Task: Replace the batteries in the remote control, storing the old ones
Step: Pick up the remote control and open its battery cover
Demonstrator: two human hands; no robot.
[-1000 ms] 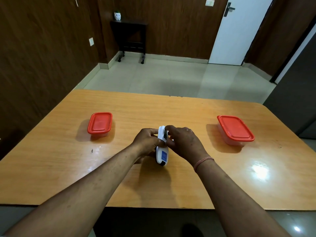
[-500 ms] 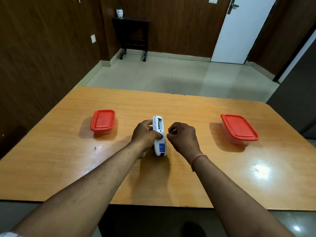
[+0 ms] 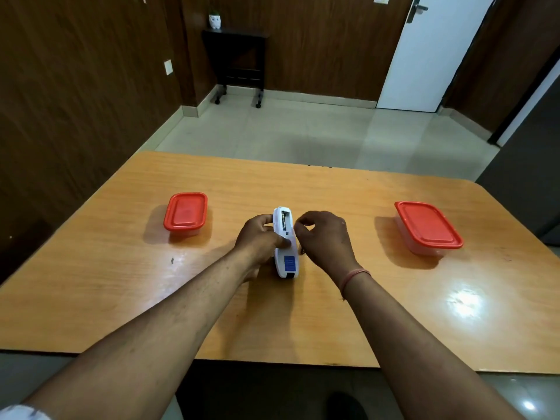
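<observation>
Orange table (image 3: 333, 192), wood-panelled room

Glossy orange-brown wood-look table (image 3: 303, 313), smooth, with bright glare patches right of the remote control (image 3: 285, 242). Smooth white plastic remote control, blue printed label near its near end. Left of it, red plastic lid (image 3: 185, 211); right of it, red plastic lid on clear plastic tub (image 3: 428, 224). Beyond it, matt pale floor tiles (image 3: 303, 131), dark wood-grain wall panels (image 3: 75, 86).
</observation>
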